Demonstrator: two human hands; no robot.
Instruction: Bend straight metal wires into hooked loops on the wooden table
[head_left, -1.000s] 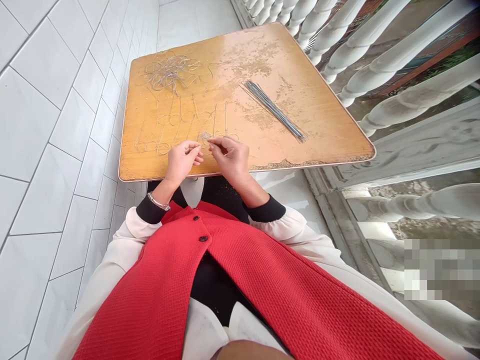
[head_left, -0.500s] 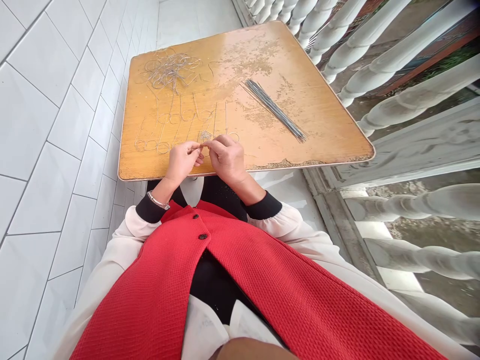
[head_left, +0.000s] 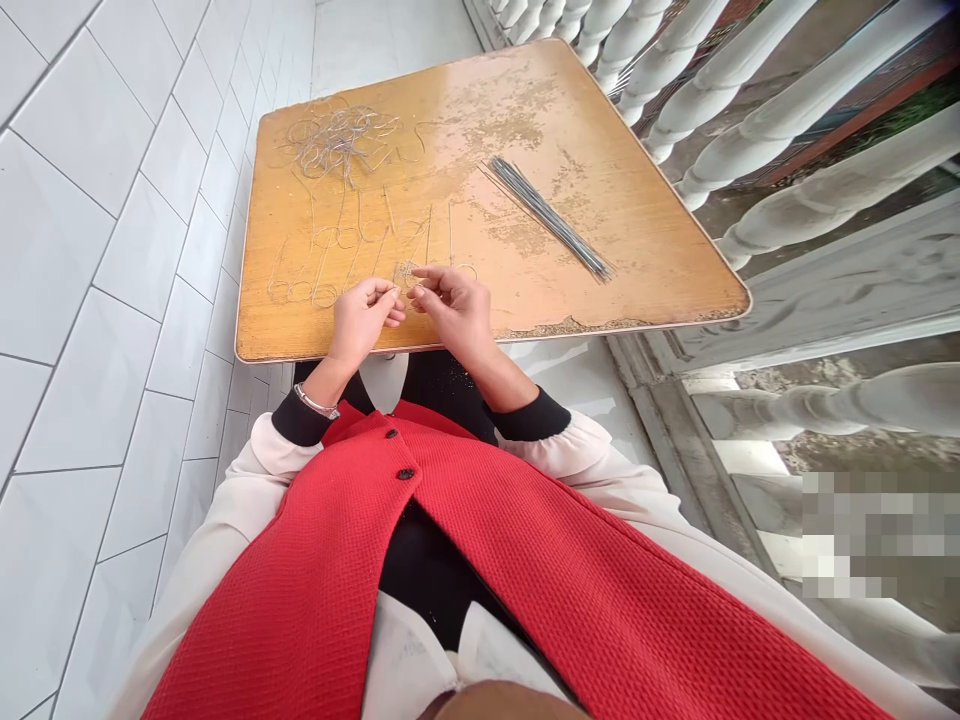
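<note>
Above the near edge of the wooden table [head_left: 517,290], my left hand [head_left: 361,318] has its thumb and index finger pinched together; whatever sits in the pinch is too thin to make out. My right hand [head_left: 459,315] hovers just beside it, thumb and forefinger apart, with no held thing visible. Right behind the fingertips lies a small silvery cluster of wire [head_left: 406,271]. Several thin wires with looped ends [head_left: 324,294] are laid out in rows to the left and beyond my hands.
At the table's far left is a tangled heap of bent wire [head_left: 341,140]. A bundle of straight metal wires [head_left: 551,220] lies slantwise on the right half. White balusters [head_left: 780,150] run along the right, and a white tiled surface [head_left: 112,330] is on the left.
My right hand's fingertips have parted from those of my left, and its fingers have spread. The left hand keeps its pinch in nearly the same place.
</note>
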